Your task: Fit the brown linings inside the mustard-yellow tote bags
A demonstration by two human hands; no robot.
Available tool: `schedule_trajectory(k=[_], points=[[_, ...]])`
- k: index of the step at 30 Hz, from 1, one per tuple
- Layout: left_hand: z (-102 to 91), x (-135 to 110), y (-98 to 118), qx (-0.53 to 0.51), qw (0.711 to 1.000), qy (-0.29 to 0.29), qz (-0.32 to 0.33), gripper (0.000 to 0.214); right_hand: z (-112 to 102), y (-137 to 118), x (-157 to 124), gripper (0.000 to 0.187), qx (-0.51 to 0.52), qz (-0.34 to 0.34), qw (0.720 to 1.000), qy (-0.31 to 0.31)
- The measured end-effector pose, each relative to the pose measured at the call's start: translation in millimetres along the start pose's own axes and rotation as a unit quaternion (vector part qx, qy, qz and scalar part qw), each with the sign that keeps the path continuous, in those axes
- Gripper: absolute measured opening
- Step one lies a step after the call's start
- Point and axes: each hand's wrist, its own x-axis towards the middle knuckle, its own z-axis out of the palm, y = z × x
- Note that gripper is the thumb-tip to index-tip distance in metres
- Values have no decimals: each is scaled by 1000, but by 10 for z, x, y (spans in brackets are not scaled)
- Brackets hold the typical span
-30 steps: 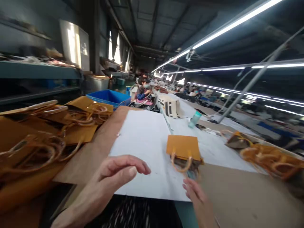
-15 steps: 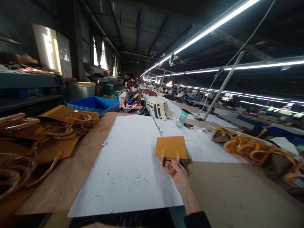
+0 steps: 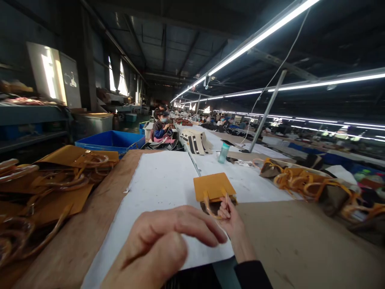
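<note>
Raised left hand [image 3: 164, 245] above near edge of bench [image 3: 104, 212] since earlier frame; holding thumb clear of curled fingers, gripping nothing visible. Pinching tan tubular handle [image 3: 207, 204] with right hand [image 3: 231, 217], probably steadying mustard-yellow, brown-bodied rectangular bag [image 3: 214, 186] near right edge of white paper sheet [image 3: 156, 180], presumably against scuffing.

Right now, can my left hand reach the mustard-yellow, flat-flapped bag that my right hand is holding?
Likely yes. Your left hand appears empty, and only white, paper-like sheet shows between it and the left side of the bag. Your right hand occupies the right side of its curved tan handle.
</note>
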Motion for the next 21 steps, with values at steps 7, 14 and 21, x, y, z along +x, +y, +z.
schedule_trajectory(k=[7, 14, 21], points=[[100, 420, -629, 256, 960, 74, -90, 74, 623, -157, -973, 38, -115, 27, 986, -118], [-27, 27, -1138, 349, 915, 73, -191, 76, 861, 554, -1803, 56, -431, -63, 892, -117], [-171, -80, -1115, 389, 893, 81, -212, 61, 1016, 710, -1829, 68, -396, -51, 895, -200]])
